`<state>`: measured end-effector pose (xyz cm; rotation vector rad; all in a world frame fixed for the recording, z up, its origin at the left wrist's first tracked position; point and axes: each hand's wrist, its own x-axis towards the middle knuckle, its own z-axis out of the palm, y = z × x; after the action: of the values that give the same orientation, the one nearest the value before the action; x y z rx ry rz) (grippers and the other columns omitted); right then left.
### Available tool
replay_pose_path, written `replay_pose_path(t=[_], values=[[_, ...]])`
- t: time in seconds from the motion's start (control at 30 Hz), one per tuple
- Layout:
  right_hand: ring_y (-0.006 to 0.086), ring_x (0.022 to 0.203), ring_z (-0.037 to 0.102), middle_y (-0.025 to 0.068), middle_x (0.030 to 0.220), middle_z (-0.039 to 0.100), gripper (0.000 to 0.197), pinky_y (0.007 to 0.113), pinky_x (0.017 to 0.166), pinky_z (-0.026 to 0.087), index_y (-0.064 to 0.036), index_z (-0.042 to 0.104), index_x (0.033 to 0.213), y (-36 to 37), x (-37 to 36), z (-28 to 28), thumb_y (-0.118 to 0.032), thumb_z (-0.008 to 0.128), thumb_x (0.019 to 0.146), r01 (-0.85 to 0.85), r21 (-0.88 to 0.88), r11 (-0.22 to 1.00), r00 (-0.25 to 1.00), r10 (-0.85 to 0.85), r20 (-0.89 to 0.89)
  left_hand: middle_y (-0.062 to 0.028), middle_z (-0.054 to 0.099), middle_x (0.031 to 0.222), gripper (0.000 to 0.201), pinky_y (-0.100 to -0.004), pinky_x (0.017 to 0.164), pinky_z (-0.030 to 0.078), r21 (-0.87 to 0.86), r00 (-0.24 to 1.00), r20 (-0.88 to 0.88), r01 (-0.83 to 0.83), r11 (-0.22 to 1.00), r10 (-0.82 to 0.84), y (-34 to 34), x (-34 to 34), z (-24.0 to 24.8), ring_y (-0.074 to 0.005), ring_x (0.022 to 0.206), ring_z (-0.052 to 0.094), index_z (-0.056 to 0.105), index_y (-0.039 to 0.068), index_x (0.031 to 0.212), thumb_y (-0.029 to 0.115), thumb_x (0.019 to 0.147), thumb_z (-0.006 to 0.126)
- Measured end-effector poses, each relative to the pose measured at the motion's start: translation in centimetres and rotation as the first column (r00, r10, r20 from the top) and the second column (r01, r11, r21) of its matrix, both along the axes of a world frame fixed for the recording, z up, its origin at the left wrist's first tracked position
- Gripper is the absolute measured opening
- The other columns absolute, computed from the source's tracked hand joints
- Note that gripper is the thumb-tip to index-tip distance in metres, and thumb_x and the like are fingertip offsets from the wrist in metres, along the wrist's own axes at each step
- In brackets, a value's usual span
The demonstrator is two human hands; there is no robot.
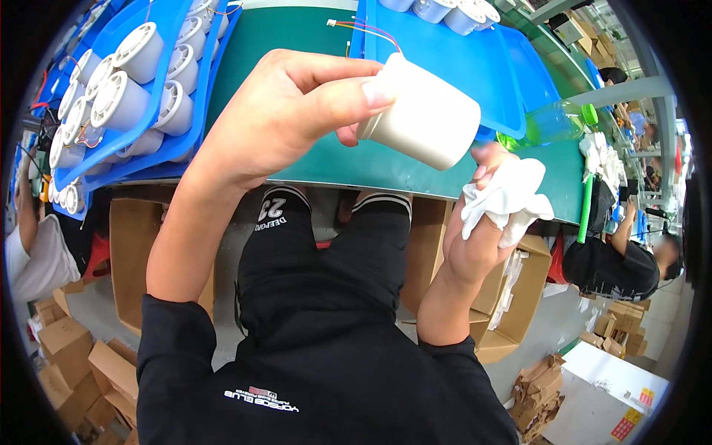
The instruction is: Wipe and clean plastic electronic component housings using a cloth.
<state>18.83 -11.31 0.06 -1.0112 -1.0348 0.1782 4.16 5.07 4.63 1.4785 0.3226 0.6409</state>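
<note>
My left hand [297,111] grips a white cylindrical plastic housing [434,115] between thumb and fingers. The housing is tilted above the green bench, its smooth closed end toward the right. Thin red and yellow wires [374,30] with a small white connector trail from its far side. Just beside the housing's right end, my right hand [472,241] is closed around a crumpled white cloth [510,189]. The cloth drapes over the palm and hides part of the fingers. Whether the right fingertips touch the housing I cannot tell.
Stacked blue trays [159,122] of similar white housings stand at the left. Another blue tray [475,81] lies ahead, with housings at its far end. A green bottle [552,124] lies right of it. Cardboard boxes [512,311] sit below the bench. Other people [615,263] work at both sides.
</note>
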Motion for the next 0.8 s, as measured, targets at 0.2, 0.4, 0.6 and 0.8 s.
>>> replay_pose_path(t=[0.2,0.4,0.6,0.8], values=[[0.0223,0.101,0.045,0.0099,0.097,0.049,0.018,0.04,0.098,0.032,-0.0026,0.048,0.099,0.4,0.4,0.0,-0.019,0.046,0.093,-0.058,0.012,0.998,0.997,0.057,0.06,-0.0045,0.062,0.076,0.048,-0.0227,0.064,0.047,0.001,1.0,0.016,0.007,1.0,-0.007,0.3,-0.2,-0.1,-0.0075,0.066,0.055,0.065,-0.009,0.108,0.032,0.082,0.069],[0.0194,0.089,0.053,0.0174,0.105,0.054,0.019,0.032,0.083,0.042,0.0003,0.058,0.096,1.0,-0.9,1.1,-0.001,0.051,0.079,0.009,0.042,0.999,0.992,-0.003,-0.13,-0.0052,0.063,0.077,0.046,-0.0221,0.064,0.048,-0.001,1.0,0.008,0.009,1.0,-0.009,0.3,-0.2,-0.5,-0.0072,0.067,0.056,0.065,-0.008,0.108,0.03,0.082,0.07],[0.0107,0.075,0.052,0.0068,0.097,0.057,0.019,0.023,0.07,0.042,0.0034,0.057,0.105,1.7,-0.1,2.7,-0.01,0.051,0.094,0.265,-0.163,0.95,0.856,-0.154,0.493,-0.0047,0.064,0.08,0.043,-0.0204,0.066,0.049,0.044,0.998,0.057,0.009,0.999,-0.011,-0.1,0.1,-0.8,-0.0069,0.07,0.057,0.065,-0.008,0.106,0.023,0.077,0.075],[0.0104,0.08,0.052,0.0043,0.093,0.059,0.017,0.024,0.07,0.041,0.004,0.06,0.103,2.7,-0.3,3.3,-0.008,0.053,0.093,0.264,-0.176,0.948,0.873,-0.157,0.463,-0.0057,0.063,0.088,0.04,-0.0198,0.066,0.048,0.212,0.999,0.036,-0.036,0.977,0.029,0.4,-0.3,-1.1,-0.0076,0.075,0.058,0.065,-0.009,0.105,0.016,0.076,0.076]])
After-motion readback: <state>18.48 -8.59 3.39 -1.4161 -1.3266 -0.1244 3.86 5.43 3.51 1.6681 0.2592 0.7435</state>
